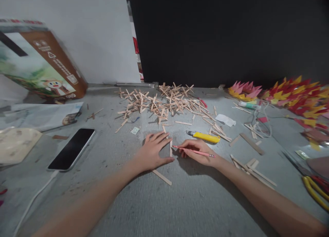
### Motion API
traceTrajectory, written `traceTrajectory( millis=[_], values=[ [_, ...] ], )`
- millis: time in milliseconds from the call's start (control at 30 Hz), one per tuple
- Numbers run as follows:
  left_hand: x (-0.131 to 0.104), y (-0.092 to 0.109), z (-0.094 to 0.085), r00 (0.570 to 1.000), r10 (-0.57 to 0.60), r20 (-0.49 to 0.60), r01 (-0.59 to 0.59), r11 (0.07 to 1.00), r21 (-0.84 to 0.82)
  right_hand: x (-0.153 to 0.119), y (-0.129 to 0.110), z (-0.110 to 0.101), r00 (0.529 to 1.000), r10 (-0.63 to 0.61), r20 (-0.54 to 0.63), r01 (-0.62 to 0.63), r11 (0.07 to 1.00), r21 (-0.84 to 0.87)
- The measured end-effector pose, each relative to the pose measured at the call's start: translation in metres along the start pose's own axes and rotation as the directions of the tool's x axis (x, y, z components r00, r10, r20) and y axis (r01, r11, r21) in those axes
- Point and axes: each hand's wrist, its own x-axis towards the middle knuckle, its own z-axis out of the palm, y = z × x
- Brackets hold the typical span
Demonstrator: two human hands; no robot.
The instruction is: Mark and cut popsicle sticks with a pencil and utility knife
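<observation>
My left hand [155,150] lies flat on the grey table with its fingers spread, the fingertips and thumb against a short upright wooden stick [171,148]. Under that palm, another wooden stick [162,177] pokes out toward me, and a further stick [165,129] shows beyond the fingers. My right hand [194,151] is closed around a pink pencil [199,152], its tip pointing left at the short stick. Just beyond the right hand lies a yellow utility knife [205,137], its blade end to the left.
A heap of crossed wooden sticks [154,103] spreads behind the hands. Loose sticks [253,170] and scissors [312,189] lie right, near red and yellow paper shapes [295,93]. A phone [72,149] on a cable and a printed box [48,65] are left. A black panel [231,35] stands behind.
</observation>
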Motion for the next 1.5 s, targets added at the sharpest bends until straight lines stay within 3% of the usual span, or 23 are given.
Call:
traceTrajectory(
  millis=[500,767,933,1133,1500],
  values=[
    [0.001,0.0,0.0,1.0,-0.001,0.019,0.001,1.0,0.017,0.004,0.004,0.003,0.999,0.043,-0.018,-0.045,0.988,-0.15],
    [0.001,0.002,-0.002,1.0,-0.012,0.02,0.012,1.0,-0.019,0.006,0.006,0.002,0.999,0.05,-0.01,-0.051,0.991,-0.127],
    [0.001,0.003,-0.006,0.998,-0.047,-0.033,0.043,0.994,-0.105,0.007,0.006,0.002,0.998,0.068,-0.009,-0.069,0.992,-0.102],
    [0.002,0.003,-0.007,0.999,-0.027,0.025,0.029,0.998,-0.049,0.007,0.01,0.003,0.997,0.07,-0.012,-0.071,0.994,-0.086],
    [0.002,0.004,-0.009,0.999,-0.014,0.035,0.015,0.999,-0.045,0.007,0.008,0.002,0.999,0.055,0.001,-0.054,0.995,-0.08]
  ],
)
